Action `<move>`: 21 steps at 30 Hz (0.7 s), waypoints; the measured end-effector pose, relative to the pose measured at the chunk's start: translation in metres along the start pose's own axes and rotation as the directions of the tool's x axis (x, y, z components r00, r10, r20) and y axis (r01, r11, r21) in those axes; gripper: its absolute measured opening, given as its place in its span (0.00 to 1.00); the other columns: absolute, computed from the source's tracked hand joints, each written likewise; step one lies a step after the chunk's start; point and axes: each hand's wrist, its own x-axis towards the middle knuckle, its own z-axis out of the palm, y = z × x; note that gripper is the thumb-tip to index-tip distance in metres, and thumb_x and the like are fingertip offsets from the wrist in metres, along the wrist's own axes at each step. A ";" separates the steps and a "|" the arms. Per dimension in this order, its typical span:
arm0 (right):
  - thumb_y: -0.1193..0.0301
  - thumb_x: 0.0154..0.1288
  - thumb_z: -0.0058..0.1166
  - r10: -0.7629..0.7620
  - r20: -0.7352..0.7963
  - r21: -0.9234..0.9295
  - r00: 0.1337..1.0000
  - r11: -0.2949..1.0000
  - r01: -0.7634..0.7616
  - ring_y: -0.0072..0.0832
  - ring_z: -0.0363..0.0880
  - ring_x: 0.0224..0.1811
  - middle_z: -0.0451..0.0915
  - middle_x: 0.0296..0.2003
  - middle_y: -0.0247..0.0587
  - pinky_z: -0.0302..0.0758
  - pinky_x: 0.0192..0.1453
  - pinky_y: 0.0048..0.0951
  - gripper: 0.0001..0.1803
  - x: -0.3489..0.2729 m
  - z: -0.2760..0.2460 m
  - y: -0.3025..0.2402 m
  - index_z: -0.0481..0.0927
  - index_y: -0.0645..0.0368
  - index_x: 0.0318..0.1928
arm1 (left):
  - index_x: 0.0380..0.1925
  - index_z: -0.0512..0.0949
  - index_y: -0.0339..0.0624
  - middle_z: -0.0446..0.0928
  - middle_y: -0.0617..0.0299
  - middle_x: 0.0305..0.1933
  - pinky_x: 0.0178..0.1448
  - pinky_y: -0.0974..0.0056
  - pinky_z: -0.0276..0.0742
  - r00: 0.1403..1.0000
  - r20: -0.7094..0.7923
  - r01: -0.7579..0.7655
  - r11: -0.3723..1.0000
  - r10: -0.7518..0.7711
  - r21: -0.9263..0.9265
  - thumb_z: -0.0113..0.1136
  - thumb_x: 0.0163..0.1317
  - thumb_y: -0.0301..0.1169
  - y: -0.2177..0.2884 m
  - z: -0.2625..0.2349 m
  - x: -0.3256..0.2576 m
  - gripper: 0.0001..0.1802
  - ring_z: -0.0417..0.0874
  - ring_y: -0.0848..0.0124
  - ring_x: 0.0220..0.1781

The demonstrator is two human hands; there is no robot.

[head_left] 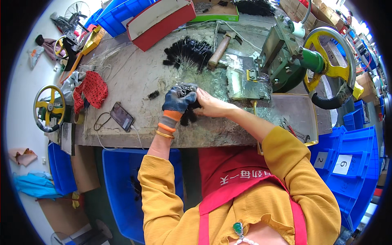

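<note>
My left hand (178,100), in a blue and orange work glove, is closed round a bunch of small black wire brushes (188,116) above the front part of the table. Dark bristles hang out below it and thin metal stems show on top. Bare and half closed, my right hand (212,105) presses its fingers against the bunch from the right; its fingertips are partly hidden. Beyond both hands lies a pile of black brushes (185,53) with wire stems. One loose brush (153,95) rests left of the glove.
A hammer (219,51) lies by the pile. At right stands a green hand press (281,57) with a yellow handwheel (332,65), beside a tray (286,112) holding tools. A phone (122,116), red cloth (92,90) and red box (161,24) sit leftward. A blue bin (118,196) stands below.
</note>
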 end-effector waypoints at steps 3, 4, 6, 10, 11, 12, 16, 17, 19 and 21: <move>0.53 0.55 0.48 0.114 -0.018 0.213 0.993 0.971 -0.108 0.41 0.47 0.64 0.50 0.59 0.58 0.46 0.65 0.32 0.41 -0.008 -0.035 -0.013 0.49 0.70 0.59 | 0.29 0.74 0.38 0.76 0.64 0.29 0.35 0.73 0.71 0.977 -0.054 -0.204 0.979 0.204 0.008 0.58 0.48 0.24 -0.001 -0.007 -0.003 0.07 0.74 0.77 0.31; 0.55 0.57 0.45 0.081 -0.239 0.212 0.968 0.977 -0.030 0.40 0.48 0.63 0.51 0.59 0.56 0.47 0.65 0.32 0.38 -0.005 -0.044 -0.014 0.50 0.69 0.58 | 0.29 0.74 0.38 0.76 0.64 0.29 0.35 0.73 0.71 0.978 -0.053 -0.201 0.980 0.201 0.007 0.58 0.48 0.24 0.005 -0.002 -0.004 0.07 0.74 0.77 0.31; 0.59 0.56 0.45 -0.341 -0.550 -0.076 0.762 0.930 0.361 0.42 0.54 0.60 0.57 0.56 0.55 0.51 0.63 0.35 0.32 0.000 -0.069 -0.045 0.57 0.70 0.55 | 0.29 0.74 0.38 0.76 0.62 0.26 0.34 0.72 0.71 0.980 -0.061 -0.143 0.877 0.191 0.458 0.58 0.48 0.25 0.021 0.007 -0.008 0.07 0.75 0.77 0.29; 0.53 0.57 0.41 -0.645 -0.366 -0.572 0.670 0.724 0.385 0.41 0.54 0.60 0.58 0.56 0.54 0.51 0.63 0.39 0.34 0.025 -0.063 -0.064 0.59 0.70 0.53 | 0.50 0.63 0.38 0.66 0.50 0.51 0.50 0.63 0.64 0.704 0.129 -0.446 0.293 0.698 0.846 0.55 0.53 0.32 -0.050 0.002 0.018 0.24 0.68 0.69 0.50; 0.51 0.58 0.40 -0.571 -0.347 -0.537 0.744 0.771 0.342 0.41 0.55 0.60 0.59 0.55 0.55 0.50 0.63 0.38 0.35 0.026 -0.063 -0.048 0.58 0.71 0.54 | 0.57 0.51 0.40 0.53 0.50 0.60 0.59 0.61 0.56 0.908 0.110 -0.372 0.655 0.404 0.658 0.50 0.57 0.35 -0.040 0.004 0.017 0.30 0.57 0.67 0.59; 0.51 0.59 0.37 -0.463 -0.248 -0.394 0.851 0.850 0.348 0.41 0.54 0.60 0.59 0.55 0.57 0.50 0.63 0.38 0.36 0.023 -0.057 -0.052 0.57 0.71 0.55 | 0.57 0.51 0.40 0.53 0.50 0.60 0.59 0.61 0.56 0.908 0.103 -0.367 0.653 0.406 0.662 0.50 0.57 0.35 -0.049 -0.008 0.017 0.30 0.57 0.67 0.59; 0.50 0.61 0.33 -0.505 -0.138 -0.561 0.852 0.749 0.353 0.39 0.51 0.62 0.55 0.58 0.54 0.49 0.64 0.36 0.36 0.009 -0.038 -0.053 0.53 0.71 0.57 | 0.56 0.53 0.41 0.57 0.53 0.58 0.61 0.64 0.54 0.827 0.098 -0.490 0.624 0.553 0.609 0.39 0.62 0.30 -0.081 -0.025 0.021 0.22 0.58 0.66 0.60; 0.51 0.61 0.33 -0.468 -0.161 -0.532 0.869 0.783 0.323 0.38 0.51 0.62 0.55 0.58 0.52 0.49 0.64 0.36 0.36 0.015 -0.037 -0.044 0.53 0.70 0.57 | 0.57 0.52 0.41 0.56 0.53 0.59 0.61 0.64 0.54 0.924 0.004 -0.374 0.901 0.383 0.221 0.38 0.62 0.30 -0.065 -0.019 0.024 0.22 0.57 0.66 0.60; 0.53 0.61 0.36 -0.432 -0.190 -0.429 0.882 0.844 0.321 0.37 0.51 0.62 0.54 0.59 0.49 0.49 0.64 0.36 0.33 0.037 -0.031 -0.054 0.53 0.67 0.58 | 0.57 0.52 0.41 0.55 0.53 0.59 0.61 0.65 0.54 0.931 0.105 -0.338 0.933 0.351 -0.122 0.39 0.62 0.33 -0.106 -0.062 0.051 0.24 0.57 0.66 0.61; 0.54 0.60 0.37 -0.502 -0.277 -0.442 0.819 0.824 0.356 0.36 0.52 0.62 0.56 0.58 0.49 0.49 0.64 0.37 0.32 0.047 -0.039 -0.046 0.55 0.66 0.57 | 0.56 0.53 0.40 0.57 0.52 0.58 0.61 0.65 0.56 0.912 0.113 -0.406 0.825 0.395 0.394 0.40 0.62 0.33 -0.116 -0.054 0.066 0.23 0.58 0.66 0.60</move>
